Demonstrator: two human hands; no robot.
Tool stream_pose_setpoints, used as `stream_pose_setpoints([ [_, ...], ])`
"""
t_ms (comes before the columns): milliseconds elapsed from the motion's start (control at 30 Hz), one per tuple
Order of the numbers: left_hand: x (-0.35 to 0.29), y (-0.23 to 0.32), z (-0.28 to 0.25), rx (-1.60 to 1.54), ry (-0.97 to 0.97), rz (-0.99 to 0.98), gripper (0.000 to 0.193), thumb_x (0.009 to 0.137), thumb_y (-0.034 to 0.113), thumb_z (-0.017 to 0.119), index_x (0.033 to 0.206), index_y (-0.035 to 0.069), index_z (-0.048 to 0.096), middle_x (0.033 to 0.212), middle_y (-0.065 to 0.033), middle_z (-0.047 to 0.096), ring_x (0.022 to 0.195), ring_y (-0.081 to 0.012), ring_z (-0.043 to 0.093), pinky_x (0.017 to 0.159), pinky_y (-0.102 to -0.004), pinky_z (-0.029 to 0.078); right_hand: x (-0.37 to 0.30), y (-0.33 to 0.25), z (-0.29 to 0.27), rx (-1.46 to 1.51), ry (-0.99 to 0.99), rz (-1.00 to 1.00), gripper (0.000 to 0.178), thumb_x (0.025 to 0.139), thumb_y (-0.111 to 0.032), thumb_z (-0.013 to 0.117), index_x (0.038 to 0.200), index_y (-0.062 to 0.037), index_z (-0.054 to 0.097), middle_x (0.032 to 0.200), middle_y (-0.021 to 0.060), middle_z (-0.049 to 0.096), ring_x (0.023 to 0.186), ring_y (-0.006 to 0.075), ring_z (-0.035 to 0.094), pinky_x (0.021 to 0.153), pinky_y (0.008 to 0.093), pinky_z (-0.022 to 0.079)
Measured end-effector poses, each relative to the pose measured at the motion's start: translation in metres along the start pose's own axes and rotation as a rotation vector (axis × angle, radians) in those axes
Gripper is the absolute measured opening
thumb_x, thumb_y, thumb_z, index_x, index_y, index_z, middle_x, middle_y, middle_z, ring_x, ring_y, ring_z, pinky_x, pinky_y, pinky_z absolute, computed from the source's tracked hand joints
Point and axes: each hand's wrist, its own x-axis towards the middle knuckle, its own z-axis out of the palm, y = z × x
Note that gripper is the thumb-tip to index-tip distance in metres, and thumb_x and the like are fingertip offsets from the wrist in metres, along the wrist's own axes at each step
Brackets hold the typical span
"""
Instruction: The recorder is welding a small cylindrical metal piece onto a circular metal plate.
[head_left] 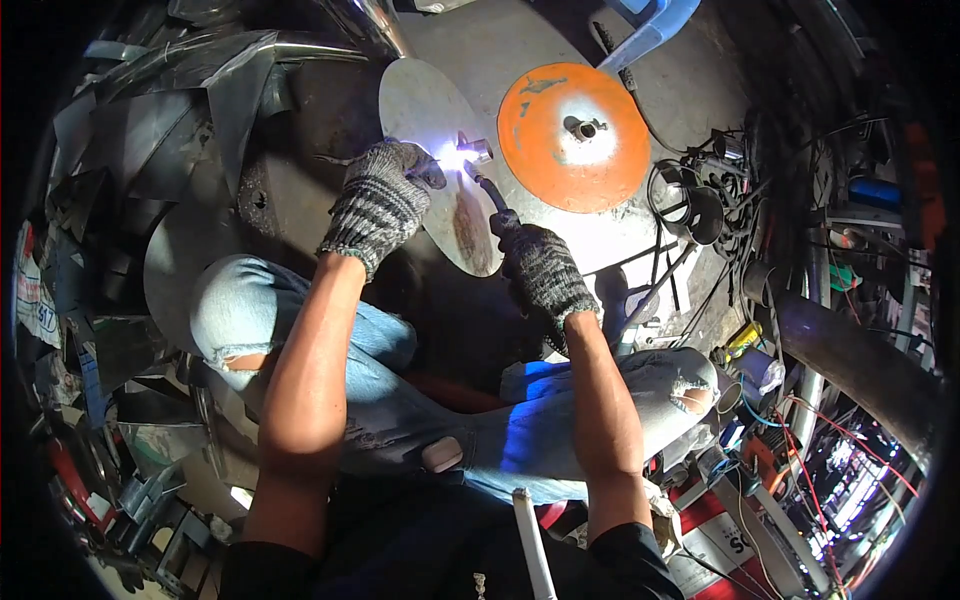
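A grey oval-looking metal disc (430, 110) is tilted in front of me, with a short metal tube (478, 152) at its middle. A bright welding arc glows where the tube meets the disc. My right hand (543, 268), in a grey-and-black knit glove, is closed round a welding torch (488, 190), its tip at the arc. My left hand (378, 205), gloved alike, is closed just left of the arc. A thin dark length (332, 159) sticks out behind it; what its fingers grip is hidden by glove and glare. An orange disc (570, 110) with a central fitting lies to the right.
Sheet-metal offcuts (150, 130) pile up at the left. Cables and a dark metal ring (703, 215) lie at the right, near a thick pipe (850, 345). A blue plastic leg (655, 35) stands at the far edge. My bent jeans-clad legs (430, 430) frame the near side.
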Motion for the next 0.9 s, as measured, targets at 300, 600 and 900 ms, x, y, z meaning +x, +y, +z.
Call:
stream_pose_setpoints([
  [300, -0.005, 0.023, -0.012, 0.195, 0.040, 0.059, 0.019, 0.079, 0.006, 0.060, 0.089, 0.011, 0.075, 0.088, -0.0088, 0.074, 0.087, -0.0257, 0.071, 0.086, -0.0365, 0.054, -0.001, -0.036, -0.018, -0.381, -0.045, -0.128, 0.052, 0.082, -0.007, 0.061, 0.132, -0.0018, 0.050, 0.101, 0.0263, 0.064, 0.093, 0.0438, 0.064, 0.082, 0.0517, 0.051],
  [600, -0.004, 0.013, -0.007, 0.061, 0.070, 0.102, 0.019, 0.079, 0.003, 0.058, 0.087, 0.008, 0.074, 0.087, -0.0102, 0.074, 0.085, -0.0269, 0.071, 0.081, -0.0375, 0.055, 0.002, -0.007, -0.002, -0.046, -0.078, 0.059, 0.046, 0.087, -0.010, 0.056, 0.132, -0.0034, 0.051, 0.096, 0.0251, 0.066, 0.090, 0.0434, 0.064, 0.079, 0.0513, 0.051],
  [900, -0.001, -0.006, -0.003, 0.039, 0.043, 0.027, 0.017, 0.080, 0.004, 0.060, 0.085, 0.009, 0.075, 0.089, -0.0125, 0.073, 0.086, -0.0294, 0.070, 0.080, -0.0384, 0.055, -0.003, -0.022, -0.008, 0.170, 0.104, -0.089, 0.036, 0.100, -0.037, 0.051, 0.095, -0.0038, 0.064, 0.068, 0.0087, 0.060, 0.056, 0.0203, 0.060, 0.053, 0.0361, 0.048],
])
